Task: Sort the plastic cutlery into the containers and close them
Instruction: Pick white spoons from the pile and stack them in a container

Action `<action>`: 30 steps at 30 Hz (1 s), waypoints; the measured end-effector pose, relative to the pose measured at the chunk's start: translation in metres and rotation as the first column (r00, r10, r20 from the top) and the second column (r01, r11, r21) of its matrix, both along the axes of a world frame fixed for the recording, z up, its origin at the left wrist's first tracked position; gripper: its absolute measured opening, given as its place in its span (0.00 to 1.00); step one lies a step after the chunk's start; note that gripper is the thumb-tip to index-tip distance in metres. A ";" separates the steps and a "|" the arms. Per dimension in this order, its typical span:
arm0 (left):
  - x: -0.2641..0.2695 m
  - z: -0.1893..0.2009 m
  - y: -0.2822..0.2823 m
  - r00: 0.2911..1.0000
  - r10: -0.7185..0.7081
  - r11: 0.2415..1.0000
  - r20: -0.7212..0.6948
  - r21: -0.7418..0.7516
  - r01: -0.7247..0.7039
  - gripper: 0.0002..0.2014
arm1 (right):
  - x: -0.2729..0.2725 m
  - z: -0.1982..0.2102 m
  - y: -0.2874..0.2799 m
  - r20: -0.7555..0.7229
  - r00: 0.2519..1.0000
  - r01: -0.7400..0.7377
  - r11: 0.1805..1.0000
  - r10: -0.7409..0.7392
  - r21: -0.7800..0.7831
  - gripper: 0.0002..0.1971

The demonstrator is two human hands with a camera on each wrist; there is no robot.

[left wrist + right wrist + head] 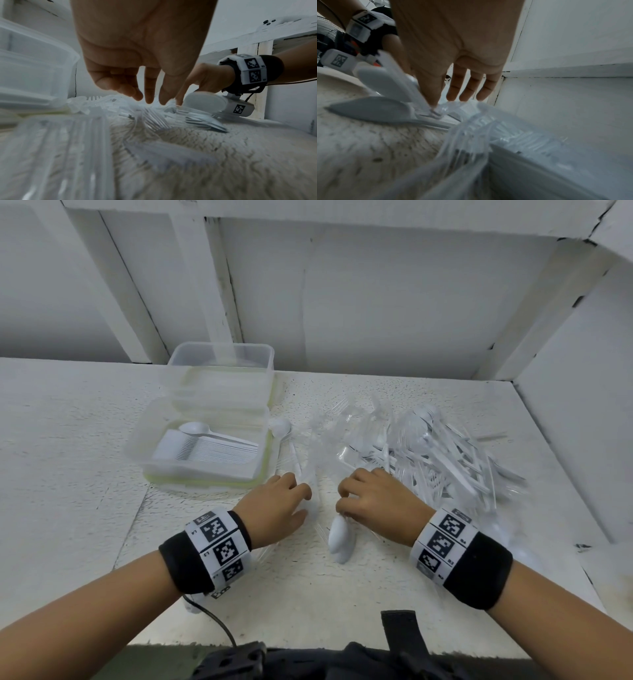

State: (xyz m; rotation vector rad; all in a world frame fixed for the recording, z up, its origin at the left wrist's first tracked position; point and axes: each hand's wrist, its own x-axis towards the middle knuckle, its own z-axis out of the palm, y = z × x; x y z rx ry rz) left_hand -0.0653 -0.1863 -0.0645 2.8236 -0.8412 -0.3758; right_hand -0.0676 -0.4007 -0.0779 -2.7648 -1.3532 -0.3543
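Observation:
My right hand [346,501] pinches the handles of a few white spoons [338,537], whose bowls hang toward me just above the table; they also show in the right wrist view as white spoons [385,86]. My left hand [301,503] is beside it. Its thumb and fingertips [149,100] close on the handle end of a clear fork [154,121] that lies on the table. The near container [144,450] holds a stack of white spoons [205,448]. A second clear container [270,361] stands behind it. Both are without lids.
A big heap of mixed clear and white cutlery [445,453] and crumpled clear wrappers [346,440] lies at the right, against the white side wall [575,440]. One loose white spoon [281,428] lies beside the near container. More clear forks [60,155] lie under my left wrist.

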 end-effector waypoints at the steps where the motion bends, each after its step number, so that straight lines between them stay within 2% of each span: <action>1: 0.000 0.000 0.001 1.000 0.001 1.000 -0.001 -0.018 -0.001 0.18 | 0.001 0.001 -0.001 -0.003 1.000 -0.018 1.000 0.018 0.016 0.14; 6: 0.002 -0.001 0.004 0.999 -0.001 0.994 -0.044 -0.108 -0.004 0.16 | 0.006 -0.004 0.000 -0.028 0.998 -0.061 0.996 0.063 0.072 0.12; 8: 0.003 0.000 0.004 0.995 0.011 0.976 -0.099 -0.214 -0.032 0.13 | 0.008 -0.006 0.000 -0.034 0.998 -0.050 0.993 0.054 0.111 0.10; 11: 0.003 0.008 0.004 0.957 0.056 0.886 -0.286 -0.428 -0.180 0.13 | 0.009 -0.004 0.002 -0.019 0.999 -0.032 0.983 0.036 0.181 0.05; 14: 0.004 0.015 0.006 0.901 0.055 0.772 -0.429 -0.554 -0.311 0.14 | 0.010 0.001 0.006 -0.014 1.000 -0.002 0.962 0.006 0.274 0.12; 17: 0.007 0.020 0.008 0.889 0.062 0.729 -0.455 -0.588 -0.352 0.12 | 0.010 0.004 0.007 -0.028 0.999 0.048 0.920 -0.041 0.390 0.13; 22: 0.014 0.016 0.015 0.893 0.121 0.748 -0.434 -0.552 -0.369 0.15 | 0.008 0.013 0.008 -0.138 0.985 0.160 0.863 -0.106 0.479 0.14; 24: 0.015 0.014 0.014 0.895 0.140 0.757 -0.424 -0.537 -0.372 0.13 | 0.008 0.016 0.010 -0.207 0.966 0.246 0.809 -0.157 0.533 0.14; 27: 0.015 0.016 0.008 0.906 0.113 0.757 -0.407 -0.556 -0.344 0.14 | 0.010 0.022 0.014 -0.458 0.869 0.457 0.657 -0.187 0.600 0.09; 30: 0.020 0.017 -0.006 0.875 0.107 0.671 -0.472 -0.615 -0.414 0.16 | 0.011 0.033 0.023 -0.598 0.790 0.567 0.534 -0.136 0.627 0.03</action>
